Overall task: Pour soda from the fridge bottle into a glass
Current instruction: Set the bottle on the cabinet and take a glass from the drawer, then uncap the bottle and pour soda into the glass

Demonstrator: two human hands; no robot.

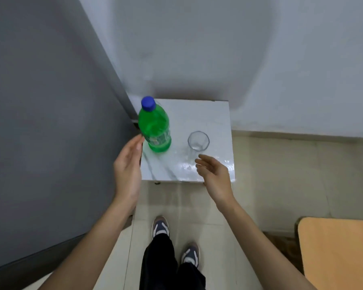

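Note:
A green soda bottle [156,128] with a blue cap [148,103] stands upright on the left part of a small white marble-topped table [208,114]. The cap is on. To its right stands a clear glass [198,141], upright and with no liquid in it. My left hand [127,170] is open beside the bottle's lower left, fingertips just about at its side, holding nothing. My right hand [213,174] hovers open over the table's front right, a little short of the glass.
A tall grey fridge side [46,122] fills the left, close against the table. A white wall [239,49] stands behind. An orange tabletop corner [340,254] shows at lower right. My legs and shoes [174,243] stand on the tiled floor before the table.

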